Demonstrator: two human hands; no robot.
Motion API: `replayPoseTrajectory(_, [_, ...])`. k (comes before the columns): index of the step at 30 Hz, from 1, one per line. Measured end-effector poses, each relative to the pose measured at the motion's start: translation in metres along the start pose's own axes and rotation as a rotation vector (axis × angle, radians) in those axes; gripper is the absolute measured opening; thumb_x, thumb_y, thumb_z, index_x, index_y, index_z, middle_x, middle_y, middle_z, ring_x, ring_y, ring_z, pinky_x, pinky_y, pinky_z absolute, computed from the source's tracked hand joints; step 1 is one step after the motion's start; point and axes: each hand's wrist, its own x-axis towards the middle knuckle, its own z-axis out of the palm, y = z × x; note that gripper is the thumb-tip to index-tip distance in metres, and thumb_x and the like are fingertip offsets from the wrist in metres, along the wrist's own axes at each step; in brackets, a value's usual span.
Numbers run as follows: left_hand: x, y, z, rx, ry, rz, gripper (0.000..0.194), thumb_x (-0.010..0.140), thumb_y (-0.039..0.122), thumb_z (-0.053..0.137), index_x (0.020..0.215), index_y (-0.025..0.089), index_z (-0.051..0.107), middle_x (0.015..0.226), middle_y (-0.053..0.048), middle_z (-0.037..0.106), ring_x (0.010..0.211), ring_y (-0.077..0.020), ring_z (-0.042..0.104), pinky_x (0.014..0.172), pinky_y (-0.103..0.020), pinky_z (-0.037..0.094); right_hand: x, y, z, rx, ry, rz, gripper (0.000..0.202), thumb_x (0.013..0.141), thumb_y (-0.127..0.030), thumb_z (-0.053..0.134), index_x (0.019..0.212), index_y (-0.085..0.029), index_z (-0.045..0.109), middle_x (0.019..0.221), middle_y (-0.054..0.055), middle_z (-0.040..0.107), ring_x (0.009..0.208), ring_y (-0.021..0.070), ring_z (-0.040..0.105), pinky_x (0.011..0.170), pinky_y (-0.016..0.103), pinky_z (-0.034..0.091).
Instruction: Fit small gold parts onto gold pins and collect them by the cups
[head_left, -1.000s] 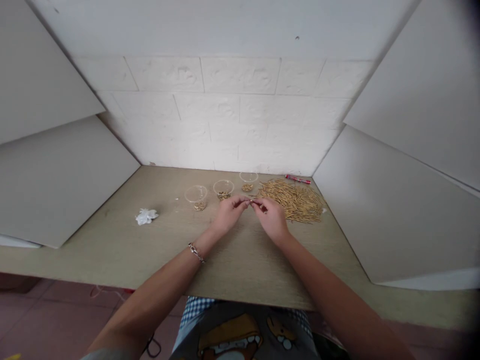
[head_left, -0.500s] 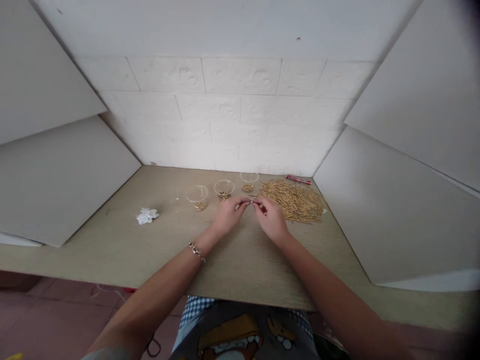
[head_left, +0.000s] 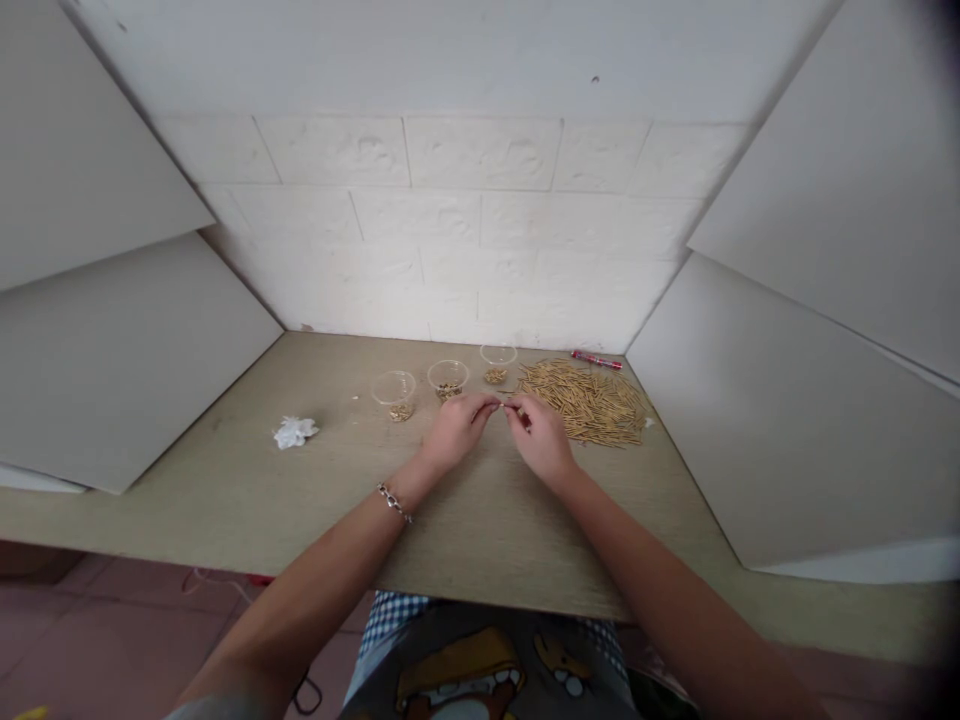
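Observation:
My left hand (head_left: pixel 457 430) and my right hand (head_left: pixel 541 437) meet above the table, fingertips nearly touching. Both are pinched around a tiny pale-gold piece (head_left: pixel 502 405), mostly covered by the fingers. Beside my right hand lies a wide heap of thin golden sticks (head_left: pixel 592 402). Behind my left hand stands a clear round tub (head_left: pixel 448 376) with small brownish pieces in it. Another clear tub (head_left: pixel 394 388), with small golden pieces, is to its left. A third clear tub (head_left: pixel 499 355) with golden pieces stands behind both hands.
A crumpled white tissue (head_left: pixel 295 432) lies on the left of the table (head_left: pixel 247 500). At the back right, a red tube (head_left: pixel 596 360) lies behind the heap. White panels stand on both sides, and a white brick-patterned wall (head_left: pixel 480 220) closes the back.
Both hands stay almost in place, still pinched together. Only slight finger movement shows; the tubs and the heap look the same.

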Motion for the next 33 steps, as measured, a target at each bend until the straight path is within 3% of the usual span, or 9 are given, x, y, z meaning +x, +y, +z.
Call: replayPoseTrajectory(33, [0.0002,0.0004,-0.002,0.037,0.007,0.035,0.018,0.083,0.022,0.048,0.084,0.016,0.065,0.079,-0.004,0.067,0.073,-0.0122,0.061,0.071,-0.024,0.046,-0.0006,-0.0016,-0.0007,-0.04,-0.055,0.012,0.018,0.085,-0.022,0.033,0.084,-0.019,0.051,0.08,0.006,0.057,0.075,0.0183,0.052,0.067,0.03,0.039])
